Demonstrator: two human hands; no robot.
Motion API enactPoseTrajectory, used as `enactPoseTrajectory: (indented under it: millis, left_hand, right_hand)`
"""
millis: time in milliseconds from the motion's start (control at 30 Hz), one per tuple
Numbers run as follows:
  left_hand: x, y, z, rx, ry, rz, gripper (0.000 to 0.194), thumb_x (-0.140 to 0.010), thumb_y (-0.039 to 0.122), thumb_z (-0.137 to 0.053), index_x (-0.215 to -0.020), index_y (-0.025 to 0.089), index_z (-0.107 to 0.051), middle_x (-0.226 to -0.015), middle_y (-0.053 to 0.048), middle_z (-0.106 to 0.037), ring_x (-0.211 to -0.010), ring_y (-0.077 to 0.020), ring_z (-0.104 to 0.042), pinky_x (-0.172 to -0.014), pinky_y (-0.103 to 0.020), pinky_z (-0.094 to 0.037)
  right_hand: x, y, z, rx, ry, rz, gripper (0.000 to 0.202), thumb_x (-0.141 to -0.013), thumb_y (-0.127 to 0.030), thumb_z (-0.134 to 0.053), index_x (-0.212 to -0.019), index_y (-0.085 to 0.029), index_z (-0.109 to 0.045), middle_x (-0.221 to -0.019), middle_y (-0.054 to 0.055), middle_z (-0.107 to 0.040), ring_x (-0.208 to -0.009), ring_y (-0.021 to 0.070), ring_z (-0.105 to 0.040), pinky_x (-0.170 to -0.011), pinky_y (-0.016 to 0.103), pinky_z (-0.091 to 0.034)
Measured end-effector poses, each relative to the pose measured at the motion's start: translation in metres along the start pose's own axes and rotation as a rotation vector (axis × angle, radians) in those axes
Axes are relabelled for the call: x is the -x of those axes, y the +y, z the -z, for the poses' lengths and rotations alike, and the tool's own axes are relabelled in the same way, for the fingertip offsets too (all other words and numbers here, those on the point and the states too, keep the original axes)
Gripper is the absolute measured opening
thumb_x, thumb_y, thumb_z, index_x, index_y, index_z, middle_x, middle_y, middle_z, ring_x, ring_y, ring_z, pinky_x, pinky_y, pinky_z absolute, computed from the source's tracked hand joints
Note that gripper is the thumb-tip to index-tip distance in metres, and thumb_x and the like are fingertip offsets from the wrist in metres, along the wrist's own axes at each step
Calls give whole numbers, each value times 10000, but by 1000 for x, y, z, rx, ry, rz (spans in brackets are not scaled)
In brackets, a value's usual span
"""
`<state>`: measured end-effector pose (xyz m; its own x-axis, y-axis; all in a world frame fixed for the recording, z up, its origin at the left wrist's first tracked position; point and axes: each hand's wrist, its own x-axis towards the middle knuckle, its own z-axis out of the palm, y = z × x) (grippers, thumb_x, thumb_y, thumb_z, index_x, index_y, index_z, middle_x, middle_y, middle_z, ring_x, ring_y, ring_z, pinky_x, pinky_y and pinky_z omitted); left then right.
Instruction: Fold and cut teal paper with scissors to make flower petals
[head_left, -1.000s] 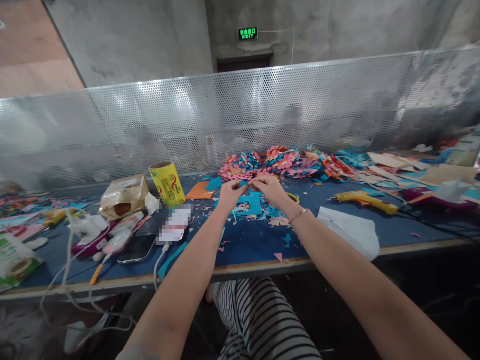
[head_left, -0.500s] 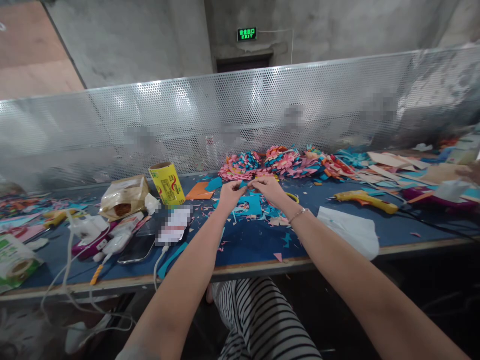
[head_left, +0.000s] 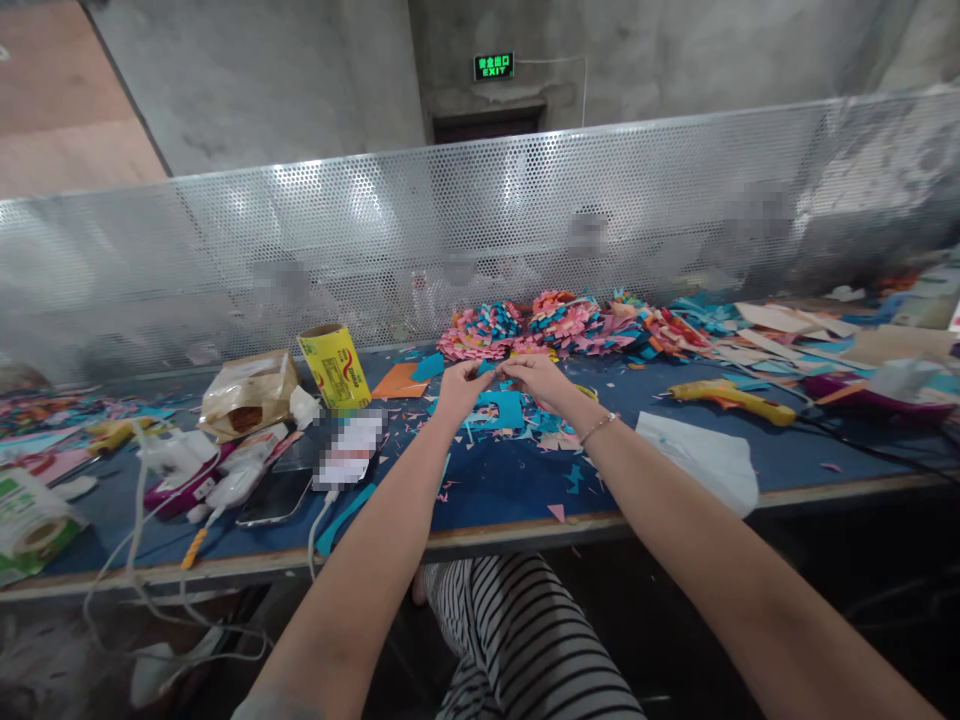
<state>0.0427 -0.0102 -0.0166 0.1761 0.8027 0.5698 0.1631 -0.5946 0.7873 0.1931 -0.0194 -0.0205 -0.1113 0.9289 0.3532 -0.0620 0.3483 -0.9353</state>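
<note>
Above the middle of the blue table, my left hand [head_left: 463, 390] and my right hand [head_left: 541, 378] meet with fingertips pinched together. A small piece of blue paper [head_left: 486, 368] shows at the left fingertips. What the right fingers hold is too small to make out. Just below my hands lies a cut sheet of blue paper [head_left: 504, 410] among loose scraps. Behind them are pink and blue paper flower clusters [head_left: 564, 322]. An orange paper sheet [head_left: 400, 381] lies to the left of my left hand.
A yellow glue gun [head_left: 731, 402] and a white sheet [head_left: 697, 455] lie at right. On the left stand a yellow box [head_left: 335, 368] and an open bag [head_left: 249, 395], near a phone [head_left: 274, 498] and white cables. A perforated metal screen [head_left: 360, 250] runs along the back.
My hands stay at the same spot, with only slight finger movement. At the far right edge, another person's hand has gone out of view.
</note>
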Motion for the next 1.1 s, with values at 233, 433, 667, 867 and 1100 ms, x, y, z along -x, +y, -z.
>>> enactPoseTrajectory:
  millis: [233,433,667,867,1100]
  left_hand:
    - [-2,-3,-1,66,25,85,328,-609,330,-643,-512,172,-373,-508,58,-302,-504,-69,-362,-500,-202,-338]
    - [-3,-2,-2,124,51,185,197,-614,308,-620,-590,157,-496,-546,41,-467,-539,-87,-463,-519,-210,-385]
    - [-2,4,-2,329,45,247,293,-542,297,-706,-537,159,-448,-503,49,-447,-553,-95,-518,-546,-219,-416]
    - [0,11,-4,533,58,275,400,-495,242,-741,-460,163,-350,-447,72,-369,-565,-103,-560,-685,-282,-485]
    - [1,6,-5,482,-22,251,350,-495,267,-763,-611,155,-453,-546,40,-545,-579,-117,-597,-705,-311,-496]
  right_hand:
    - [-5,-1,3,93,144,42,143,-643,-293,-547,-652,-170,-620,-683,31,-632,-656,131,-575,-561,230,-441]
    - [-4,-6,2,190,165,49,129,-662,-277,-494,-640,-180,-575,-650,16,-595,-611,123,-546,-527,221,-424]
    - [-3,-3,0,226,138,89,103,-680,-249,-480,-679,-186,-561,-678,9,-595,-579,107,-527,-516,216,-422]
    - [-2,-1,-1,256,114,141,128,-681,-260,-500,-760,-186,-568,-700,3,-589,-618,114,-537,-535,224,-426]
    - [0,0,-2,334,78,234,189,-676,-345,-566,-761,-176,-582,-727,15,-602,-652,127,-536,-623,266,-434]
